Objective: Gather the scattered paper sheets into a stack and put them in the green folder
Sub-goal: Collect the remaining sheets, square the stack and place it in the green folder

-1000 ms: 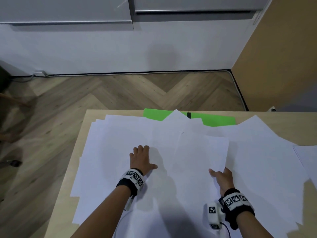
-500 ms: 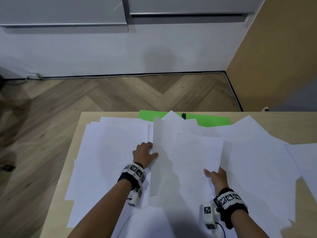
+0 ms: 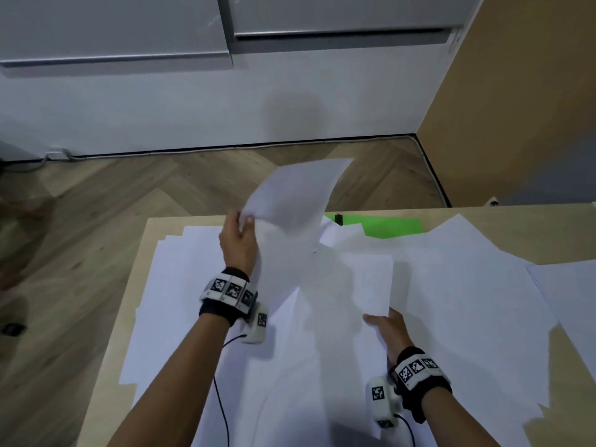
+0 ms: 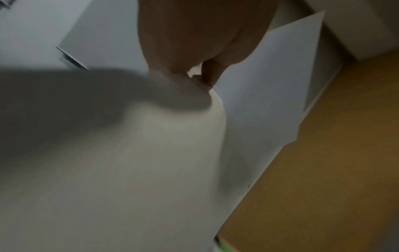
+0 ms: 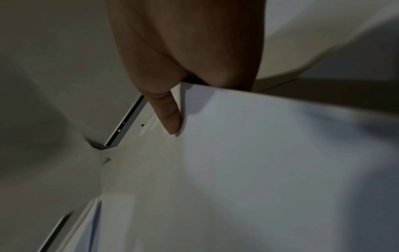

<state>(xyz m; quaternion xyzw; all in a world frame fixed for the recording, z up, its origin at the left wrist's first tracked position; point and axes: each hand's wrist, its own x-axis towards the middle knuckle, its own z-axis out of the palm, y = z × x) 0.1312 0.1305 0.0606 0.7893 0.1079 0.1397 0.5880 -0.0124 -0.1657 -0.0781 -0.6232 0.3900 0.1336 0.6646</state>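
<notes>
a wooden table [image 3: 106, 333] lies blanketed in scattered paper sheets [image 3: 467, 285], the green folder [image 3: 390, 228] peeking out from under them at the far edge. the left hand [image 3: 239, 240] pinches a lifted sheet [image 3: 290, 240] by its edge, curling it up clear of the pile, while the right hand [image 3: 392, 333] grips the near corner of a second sheet [image 3: 371, 279] between thumb and fingers

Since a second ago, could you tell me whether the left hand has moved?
Yes. The left hand, pinching a sheet, has risen off the papers toward the table's far edge.
</notes>
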